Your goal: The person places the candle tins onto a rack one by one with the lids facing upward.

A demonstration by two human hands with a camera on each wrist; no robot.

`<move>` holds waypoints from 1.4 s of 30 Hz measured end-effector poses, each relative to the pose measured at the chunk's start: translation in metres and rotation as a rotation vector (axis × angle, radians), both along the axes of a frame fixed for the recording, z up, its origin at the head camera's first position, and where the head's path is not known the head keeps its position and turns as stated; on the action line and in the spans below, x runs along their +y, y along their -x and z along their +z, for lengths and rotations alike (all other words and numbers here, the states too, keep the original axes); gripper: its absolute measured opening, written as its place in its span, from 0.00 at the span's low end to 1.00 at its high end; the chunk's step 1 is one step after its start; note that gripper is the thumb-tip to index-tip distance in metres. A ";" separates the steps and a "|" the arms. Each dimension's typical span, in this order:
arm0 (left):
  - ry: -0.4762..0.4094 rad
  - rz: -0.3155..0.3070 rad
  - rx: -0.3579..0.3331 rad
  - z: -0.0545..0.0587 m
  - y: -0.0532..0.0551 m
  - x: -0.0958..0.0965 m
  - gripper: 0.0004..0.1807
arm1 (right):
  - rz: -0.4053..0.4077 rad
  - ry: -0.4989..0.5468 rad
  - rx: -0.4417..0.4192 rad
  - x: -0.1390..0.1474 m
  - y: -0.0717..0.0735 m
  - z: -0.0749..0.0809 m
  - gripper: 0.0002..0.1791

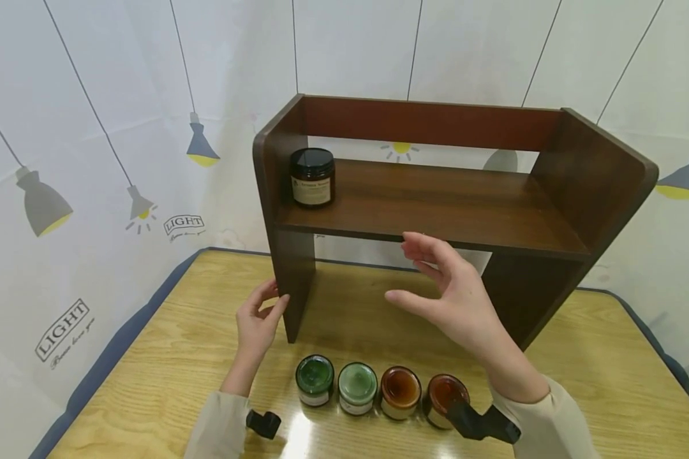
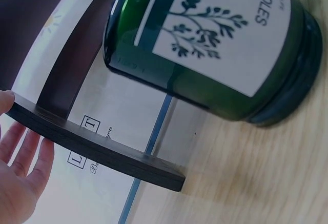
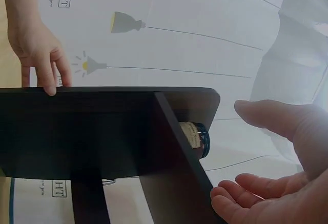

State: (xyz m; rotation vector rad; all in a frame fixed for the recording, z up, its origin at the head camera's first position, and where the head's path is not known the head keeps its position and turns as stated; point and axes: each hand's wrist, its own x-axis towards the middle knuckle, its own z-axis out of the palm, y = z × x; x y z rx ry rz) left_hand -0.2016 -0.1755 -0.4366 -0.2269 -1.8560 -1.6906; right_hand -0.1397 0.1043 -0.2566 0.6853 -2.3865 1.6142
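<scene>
A dark brown two-level wooden shelf [image 1: 436,197] stands on the table. My left hand [image 1: 258,319] holds the lower front edge of its left side panel, thumb on the edge and fingers at the outer face. Just in front of the upper board, my right hand [image 1: 459,299] is raised with thumb and fingers spread and nothing between them. One dark-lidded candle jar [image 1: 312,178] with a cream label sits at the left end of the upper board. In front of the shelf are a dark green jar [image 1: 314,376], a light green jar [image 1: 358,384] and two amber jars, left [image 1: 400,390] and right [image 1: 443,395].
The wood-grain table [image 1: 166,344] has a blue border [image 1: 120,350] along its edges. Behind it hangs a white backdrop [image 1: 126,64] printed with lamps. A black wrist camera mount [image 1: 482,426] under the right forearm overlaps the rightmost amber jar in the head view.
</scene>
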 end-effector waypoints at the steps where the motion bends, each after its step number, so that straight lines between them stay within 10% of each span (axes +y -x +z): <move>1: 0.002 0.001 0.009 0.000 0.000 0.000 0.18 | -0.002 -0.004 -0.002 0.001 -0.001 -0.003 0.36; 42: -0.013 -0.011 0.067 0.002 0.001 0.001 0.17 | -0.026 -0.095 -0.267 0.069 -0.016 -0.135 0.32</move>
